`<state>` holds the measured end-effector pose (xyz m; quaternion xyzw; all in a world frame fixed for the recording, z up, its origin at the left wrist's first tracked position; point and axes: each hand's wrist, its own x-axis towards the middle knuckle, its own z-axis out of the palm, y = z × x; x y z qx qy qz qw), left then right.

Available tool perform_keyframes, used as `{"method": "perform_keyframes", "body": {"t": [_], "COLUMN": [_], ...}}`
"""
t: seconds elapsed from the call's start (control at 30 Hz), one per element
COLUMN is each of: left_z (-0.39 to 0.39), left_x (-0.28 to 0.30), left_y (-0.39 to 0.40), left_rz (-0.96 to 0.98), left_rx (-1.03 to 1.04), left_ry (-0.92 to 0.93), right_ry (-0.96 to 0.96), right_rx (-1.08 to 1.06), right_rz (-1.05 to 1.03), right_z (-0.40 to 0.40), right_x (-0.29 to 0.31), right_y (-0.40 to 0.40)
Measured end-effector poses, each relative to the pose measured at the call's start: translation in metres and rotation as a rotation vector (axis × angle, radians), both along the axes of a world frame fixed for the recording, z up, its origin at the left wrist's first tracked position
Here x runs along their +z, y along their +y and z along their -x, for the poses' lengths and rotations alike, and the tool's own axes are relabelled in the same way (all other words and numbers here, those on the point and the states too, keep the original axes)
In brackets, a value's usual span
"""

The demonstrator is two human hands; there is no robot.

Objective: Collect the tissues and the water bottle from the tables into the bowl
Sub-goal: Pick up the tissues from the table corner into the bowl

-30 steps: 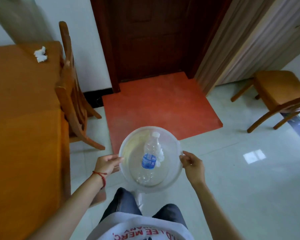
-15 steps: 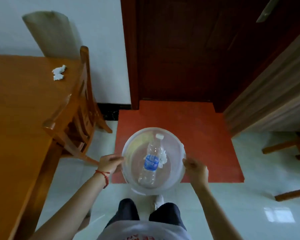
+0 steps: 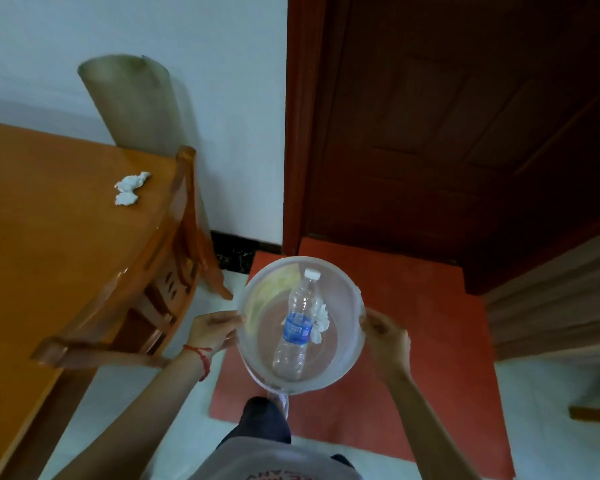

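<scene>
1. The translucent bowl (image 3: 257, 299) is carried in front of the person's body, above the red mat (image 3: 413, 306). In the bowl lies the water bottle (image 3: 297, 327) on its side, white cap pointing toward the door (image 3: 465, 133). A crumpled tissue (image 3: 320, 322) touches the bottle's right side.
2. The left hand (image 3: 212, 330) is curled on the bowl's left rim; the right hand (image 3: 385, 336) pinches the right rim, thumb on top.
3. The bottle has a blue label; its writing is too small to read.
4. Left of the bowl stands a wooden chair (image 3: 167, 271), pushed in against the tabletop (image 3: 49, 237), between the bowl and the tabletop's near edge.
5. More tissues (image 3: 129, 188), white and crumpled, lie on the tabletop near its far corner, beyond the chair's back.
6. A rolled sheet (image 3: 136, 102) leans on the wall behind that corner.
7. Open floor lies right of the bowl: mat, then pale tiles.
</scene>
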<state>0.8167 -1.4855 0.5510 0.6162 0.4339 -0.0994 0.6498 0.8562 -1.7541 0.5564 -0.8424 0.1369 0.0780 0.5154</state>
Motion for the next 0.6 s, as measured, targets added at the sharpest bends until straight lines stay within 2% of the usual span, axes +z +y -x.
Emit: {"method": "perform_keyframes", "body": {"t": [0.3, 0.6], "left_z": [-0.121, -0.188], "left_x": [0.009, 0.007], "left_y": [0.035, 0.052], "left_rz": [0.065, 0.073], "left_rx": [0.111, 0.284], "left_ry": [-0.008, 0.006], "right_ry": [-0.004, 0.010], "right_rx": [0.106, 0.318], "right_rz": [0.007, 0.042], "right_z": [-0.148, -0.271], "right_x": [0.006, -0.011], "right_y": [0.044, 0.078]}}
